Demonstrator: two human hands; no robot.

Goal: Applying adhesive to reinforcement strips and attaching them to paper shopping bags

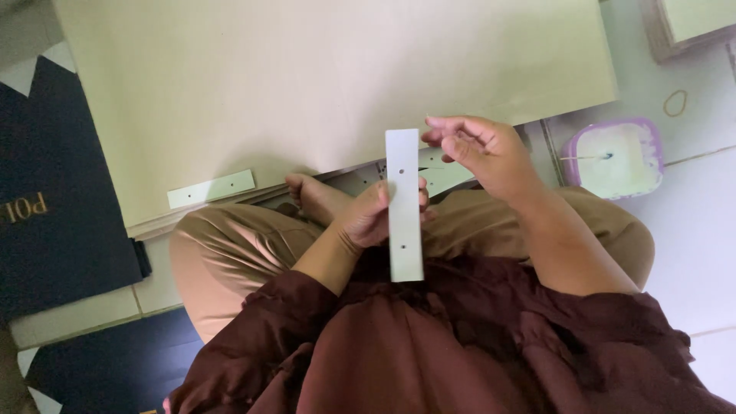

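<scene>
My left hand (370, 218) grips a narrow pale strip (404, 203) with two small holes and holds it upright over my lap. My right hand (479, 149) hovers just right of the strip's upper end, fingers curled with the tips pinched together; whether something small is between them I cannot tell. A second, similar strip (211, 188) lies flat on the near edge of a large pale board (322, 77) on the floor in front of me.
I sit cross-legged in tan trousers and a dark red top. A purple-rimmed tub (615, 159) with a pale lid stands on the white tiles at the right. A rubber band (675, 103) lies beyond it. Dark blue mats (54, 184) lie at the left.
</scene>
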